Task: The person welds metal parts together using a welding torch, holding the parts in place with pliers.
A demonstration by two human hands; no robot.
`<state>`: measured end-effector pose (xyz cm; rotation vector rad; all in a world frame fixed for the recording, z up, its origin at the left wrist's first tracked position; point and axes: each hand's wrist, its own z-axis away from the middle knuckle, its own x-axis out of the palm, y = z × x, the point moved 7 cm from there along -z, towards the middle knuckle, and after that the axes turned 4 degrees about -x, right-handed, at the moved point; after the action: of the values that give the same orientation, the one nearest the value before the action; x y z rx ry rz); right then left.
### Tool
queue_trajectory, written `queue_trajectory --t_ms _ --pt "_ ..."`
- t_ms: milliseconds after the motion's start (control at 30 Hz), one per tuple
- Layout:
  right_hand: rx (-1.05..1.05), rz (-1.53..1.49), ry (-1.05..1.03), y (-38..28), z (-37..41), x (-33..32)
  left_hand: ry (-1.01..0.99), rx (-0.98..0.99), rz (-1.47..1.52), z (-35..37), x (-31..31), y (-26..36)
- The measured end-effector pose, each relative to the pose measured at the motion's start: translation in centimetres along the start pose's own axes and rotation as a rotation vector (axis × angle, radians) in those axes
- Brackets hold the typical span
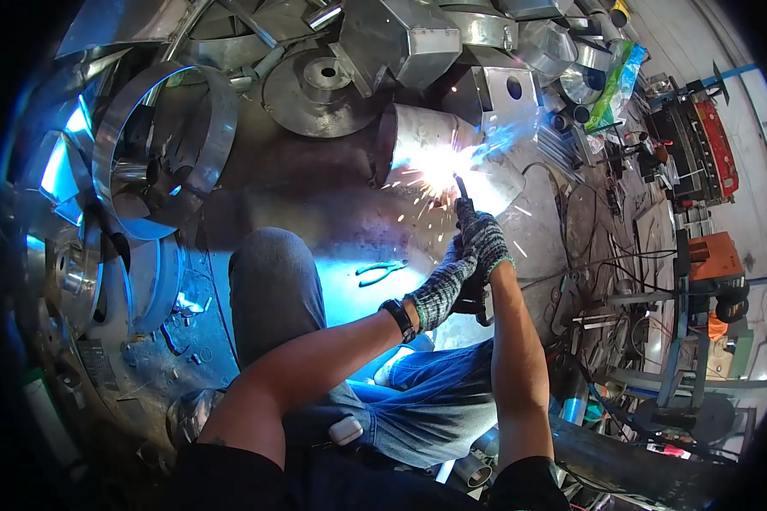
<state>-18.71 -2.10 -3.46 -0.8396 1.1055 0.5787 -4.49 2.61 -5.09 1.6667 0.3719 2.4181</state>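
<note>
My right hand (486,242), in a grey knit glove, is closed around a welding torch (464,207). Just below it, my left hand (443,294), gloved alike and with a black watch at the wrist, is closed at the torch's handle and presses against the right hand; its fingertips are partly hidden. From the torch tip a white arc with flying sparks burns against a metal cylinder (411,129) lying on its side. The glare hides the joint and part of the cylinder. Pliers (381,272) with blue-lit handles lie on the floor left of my hands.
A large metal ring (102,153) stands at the left, near a flanged disc (320,89). Boxy sheet-metal parts (400,43) crowd the back. Cables, scrap and an orange machine (714,256) fill the right side. My bent knee (273,264) rises left of the pliers.
</note>
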Motion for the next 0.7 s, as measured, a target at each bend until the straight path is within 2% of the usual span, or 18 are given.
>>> queue_trajectory --t_ms 233,300,333,400,433,500,700 --pt "0.004 0.060 -0.026 0.7 -0.3 0.7 0.002 -0.054 0.021 0.0 -0.2 -0.4" --pt "-0.336 0.247 0.075 -1.1 0.4 0.3 0.003 0.001 0.018 -0.1 -0.2 -0.2" --pt "-0.335 0.247 0.074 -1.1 0.4 0.4 0.003 0.000 0.020 -0.1 -0.2 -0.2" --pt "-0.146 0.046 0.045 -0.3 0.0 0.4 -0.036 -0.024 0.034 -0.1 -0.2 -0.4" --pt "-0.146 0.046 0.044 -0.8 0.1 0.1 -0.036 -0.024 0.034 -0.2 -0.4 -0.5" --pt "0.077 -0.059 -0.032 0.0 0.3 0.0 -0.062 -0.062 0.024 -0.2 -0.3 -0.6" --pt "0.011 -0.070 0.042 -0.4 0.2 -0.3 0.001 -0.028 0.001 0.4 0.1 0.0"
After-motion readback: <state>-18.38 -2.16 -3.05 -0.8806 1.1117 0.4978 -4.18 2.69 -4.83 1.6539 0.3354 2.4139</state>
